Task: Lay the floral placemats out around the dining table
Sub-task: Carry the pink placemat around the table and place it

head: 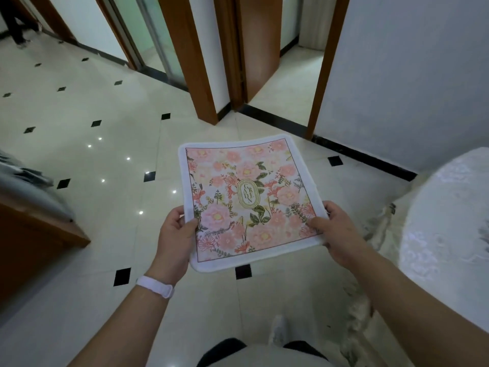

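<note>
**One floral placemat in our hands, off the surface**

We hold a single floral placemat [248, 202] out in front of us, flat and face up, in the air above the floor [105, 154]. It is white-bordered and printed with pink and peach flowers and green leaves. A gold oval at its middle carries lettering that reads GARDEN.

Our left hand [176, 231] grips the mat at its left edge, close to the near corner. The thumb lies on top of the print and the fingers are curled underneath, out of sight. Our right hand [336, 229] grips the right edge in the same way, thumb on top near the near right corner, fingers wrapped below. The far edge of the mat bows up slightly between its two far corners.

A pale wristband [156, 286] sits on our left wrist.

The surface [444, 221], draped in a white lace cloth, shows at the right of the view, and only its curved edge is in sight. The mat hangs to the left of that edge, apart from it, and touches nothing but our hands.

The floor is glossy cream tile with small black diamonds. Beyond the mat stand brown wooden door frames [201, 75] and a white wall [410, 75] with a dark skirting. A wooden cabinet [31, 234] juts in at the left edge. Below, between our forearms, a light shoe [280, 332] is on the tile.
</note>
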The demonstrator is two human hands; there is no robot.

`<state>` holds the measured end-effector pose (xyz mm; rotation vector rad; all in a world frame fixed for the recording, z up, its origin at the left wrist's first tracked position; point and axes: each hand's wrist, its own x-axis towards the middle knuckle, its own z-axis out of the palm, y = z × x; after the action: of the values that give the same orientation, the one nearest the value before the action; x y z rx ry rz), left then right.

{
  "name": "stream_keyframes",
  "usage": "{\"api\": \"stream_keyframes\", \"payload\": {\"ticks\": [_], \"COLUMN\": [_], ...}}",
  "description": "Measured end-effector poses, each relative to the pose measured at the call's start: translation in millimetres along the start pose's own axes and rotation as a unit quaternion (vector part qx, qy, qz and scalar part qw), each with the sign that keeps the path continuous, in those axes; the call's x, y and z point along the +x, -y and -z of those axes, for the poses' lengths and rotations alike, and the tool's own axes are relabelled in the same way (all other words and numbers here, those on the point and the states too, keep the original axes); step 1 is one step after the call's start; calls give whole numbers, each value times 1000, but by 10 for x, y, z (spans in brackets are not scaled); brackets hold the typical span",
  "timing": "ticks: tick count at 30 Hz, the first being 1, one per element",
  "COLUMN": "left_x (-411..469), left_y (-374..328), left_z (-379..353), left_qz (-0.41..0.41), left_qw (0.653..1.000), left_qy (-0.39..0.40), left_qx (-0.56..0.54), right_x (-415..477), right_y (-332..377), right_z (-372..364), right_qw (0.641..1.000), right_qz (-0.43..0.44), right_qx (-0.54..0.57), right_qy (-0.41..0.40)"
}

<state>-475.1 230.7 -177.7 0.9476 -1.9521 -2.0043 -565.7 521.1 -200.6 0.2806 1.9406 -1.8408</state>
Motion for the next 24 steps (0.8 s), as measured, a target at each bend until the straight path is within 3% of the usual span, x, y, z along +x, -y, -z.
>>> {"api": "stream_keyframes", "payload": {"ticks": [8, 17, 24], "left_x": [1252, 3136, 4009], "left_y": [-354, -904, -1318], "left_z": [-470, -1072, -1612], "left_qz": [-32, -26, -28], "left_qw": [997, 981, 953], "left_qy": [74, 194, 300], "left_qx": [8, 7, 35], "right_x": [812, 1941, 2415], "right_y": [500, 1212, 1607], "right_z": [-20, -368, -432], "right_qw": [998, 983, 964], "right_qz": [31, 48, 54], "right_qx": [-33, -40, -24], "right_qy": [-38, -170, -261]}}
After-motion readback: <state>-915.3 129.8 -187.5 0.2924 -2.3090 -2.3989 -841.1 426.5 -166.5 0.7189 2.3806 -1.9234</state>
